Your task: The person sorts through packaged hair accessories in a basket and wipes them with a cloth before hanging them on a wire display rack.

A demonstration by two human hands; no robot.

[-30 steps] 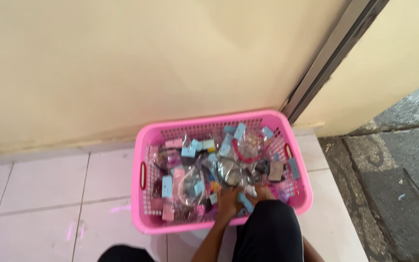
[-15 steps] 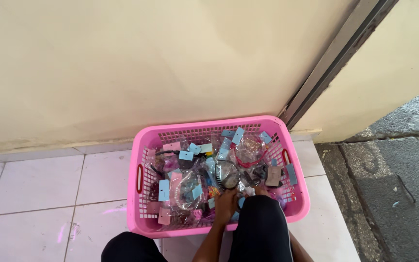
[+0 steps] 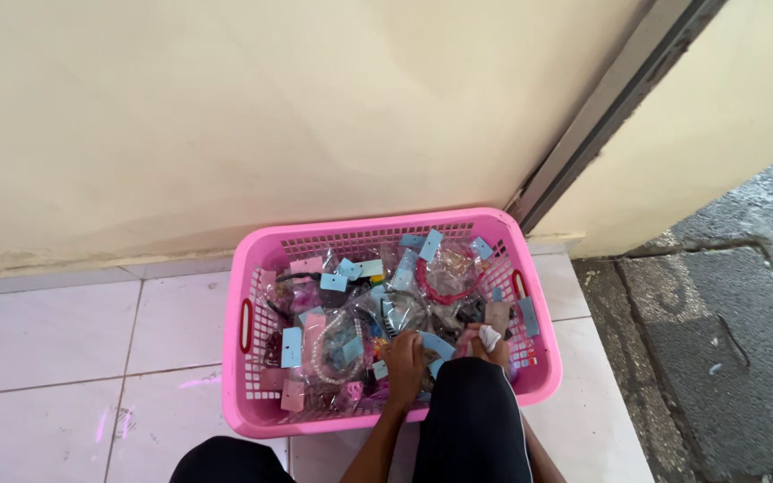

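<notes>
A pink plastic basket [image 3: 242, 268] stands on the tiled floor against a cream wall. It is filled with several small clear packets [image 3: 351, 313] of accessories with blue and pink card tags. My left hand [image 3: 403, 358] reaches into the near side of the basket, fingers down among the packets. My right hand [image 3: 485, 344] is just to its right, closed around a small white-tagged packet [image 3: 490, 336]. My dark-clothed knee [image 3: 471, 420] hides part of both forearms and the basket's near rim.
White floor tiles [image 3: 55, 349] spread to the left of the basket. A dark door frame [image 3: 610, 98] rises at the back right. Rough grey pavement [image 3: 726, 340] lies to the right, a step beyond the tile edge.
The view has shifted a little, so the basket sits lower and further right. Both hands stay in the basket's near side, working among the packets.
</notes>
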